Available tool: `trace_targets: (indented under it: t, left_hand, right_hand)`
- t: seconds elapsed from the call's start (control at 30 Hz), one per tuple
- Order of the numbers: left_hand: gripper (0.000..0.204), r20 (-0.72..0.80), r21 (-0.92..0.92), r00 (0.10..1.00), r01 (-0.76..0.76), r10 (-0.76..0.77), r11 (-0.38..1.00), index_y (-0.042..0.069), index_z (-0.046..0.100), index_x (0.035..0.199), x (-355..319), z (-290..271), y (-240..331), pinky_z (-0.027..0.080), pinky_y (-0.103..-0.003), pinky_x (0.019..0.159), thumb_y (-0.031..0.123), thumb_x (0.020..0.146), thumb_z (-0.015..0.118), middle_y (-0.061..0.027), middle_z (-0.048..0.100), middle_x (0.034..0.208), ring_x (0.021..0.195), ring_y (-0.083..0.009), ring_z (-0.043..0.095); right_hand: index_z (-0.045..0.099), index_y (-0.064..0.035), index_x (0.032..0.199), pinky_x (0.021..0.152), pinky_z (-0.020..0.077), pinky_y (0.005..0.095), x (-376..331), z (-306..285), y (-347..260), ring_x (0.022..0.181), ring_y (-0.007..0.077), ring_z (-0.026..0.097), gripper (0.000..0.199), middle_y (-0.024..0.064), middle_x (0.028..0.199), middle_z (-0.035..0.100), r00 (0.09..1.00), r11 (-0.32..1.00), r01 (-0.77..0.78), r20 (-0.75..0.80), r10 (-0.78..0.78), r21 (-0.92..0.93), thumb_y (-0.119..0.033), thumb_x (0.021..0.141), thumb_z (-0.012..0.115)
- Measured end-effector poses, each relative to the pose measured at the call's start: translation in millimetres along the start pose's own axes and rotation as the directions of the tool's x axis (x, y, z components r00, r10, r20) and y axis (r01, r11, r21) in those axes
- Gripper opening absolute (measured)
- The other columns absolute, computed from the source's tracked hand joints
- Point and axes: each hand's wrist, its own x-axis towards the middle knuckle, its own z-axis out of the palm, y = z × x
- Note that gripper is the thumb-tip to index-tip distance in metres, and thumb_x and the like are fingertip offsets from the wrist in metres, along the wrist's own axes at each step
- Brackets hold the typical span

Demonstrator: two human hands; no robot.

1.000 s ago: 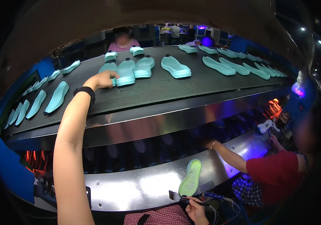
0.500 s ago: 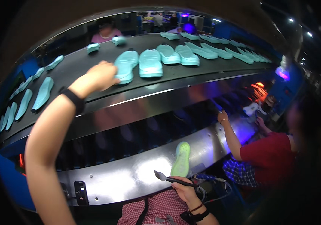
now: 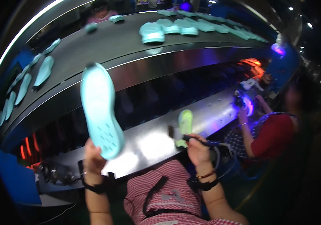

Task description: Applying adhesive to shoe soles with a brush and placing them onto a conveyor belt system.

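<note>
A teal shoe sole (image 3: pixel 99 108) stands roughly upright in front of me, tilted a little. My left hand (image 3: pixel 94 159) is closed around its lower end; motion blurs the fingers. In my right hand (image 3: pixel 198 152) is a brush (image 3: pixel 201 141) with a black handle, its blurred bristle end pointing left. A tube runs by that hand. Behind the brush, a pale green sole (image 3: pixel 185 120) lies on the metal shelf (image 3: pixel 145 129), partly covered by brush and hand. The brush and the teal sole are apart.
Beyond the shelf, a dark conveyor belt (image 3: pixel 104 45) carries several teal soles (image 3: pixel 152 33). At right a co-worker in a red top (image 3: pixel 275 137) handles a shoe part (image 3: pixel 247 105) under purple light. Orange-glowing heaters (image 3: pixel 29 146) show below the belt. A person sits across the belt.
My left hand has taken a teal sole off the belt and brought it down towards me. My right hand with the brush has risen slightly. The view has tilted down.
</note>
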Motion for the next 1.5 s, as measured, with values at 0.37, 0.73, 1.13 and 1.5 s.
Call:
trace_targets:
  t: [0.37, 0.73, 1.13, 1.5]
  left_hand:
    - [0.07, -0.08, -0.401, 0.947, 0.254, -0.31, 0.88, 0.006, 0.032, 0.132, -114, -8, -135, 0.033, -0.045, 0.099, 0.047, 0.08, 0.055, -0.012, 0.043, 0.128, 0.117, -0.0295, 0.042]
    - [0.075, -0.216, -0.692, 0.923, 0.084, -0.317, 0.717, 0.01, 0.038, 0.128, -106, 6, -126, 0.042, -0.044, 0.089, 0.067, 0.084, 0.018, -0.0124, 0.051, 0.117, 0.104, -0.0285, 0.053]
    - [0.08, -0.448, -0.497, 0.857, -0.001, -0.255, 0.868, 0.008, 0.043, 0.122, -98, -24, -120, 0.045, -0.047, 0.085, 0.07, 0.081, 0.014, -0.0158, 0.054, 0.109, 0.095, -0.0327, 0.056]
    - [0.071, -0.233, -0.735, 0.938, 0.004, -0.258, 0.678, 0.009, 0.04, 0.127, -94, 32, -103, 0.044, -0.043, 0.089, 0.063, 0.086, 0.018, -0.0139, 0.051, 0.118, 0.102, -0.0299, 0.053]
  right_hand:
    - [0.059, 0.0078, 0.097, 0.085, 0.046, 0.0313, -40, 33, 71, 0.092, 0.022, 0.06, 0.024, 0.0178, 0.099, 0.061, 0.86, 0.841, -0.416, 0.15, 0.487, -0.345, 0.006, 0.074, 0.057]
    - [0.061, 0.0047, 0.095, 0.076, 0.0471, 0.0231, -11, 72, 106, 0.083, 0.0129, 0.06, 0.02, 0.01, 0.089, 0.064, 0.878, 0.797, -0.368, 0.102, 0.467, -0.479, -0.001, 0.076, 0.063]
    - [0.067, -0.0043, 0.086, 0.068, 0.0479, 0.029, -44, 77, 56, 0.077, 0.0215, 0.061, 0.02, 0.0091, 0.08, 0.064, 0.515, 0.535, 0.493, 0.726, 0.456, -0.686, -0.005, 0.066, 0.07]
    - [0.066, -0.0023, 0.088, 0.068, 0.0467, 0.0247, -44, 108, 51, 0.077, 0.0146, 0.06, 0.019, 0.0094, 0.084, 0.063, 0.709, 0.657, 0.276, 0.61, 0.353, -0.701, -0.007, 0.07, 0.069]
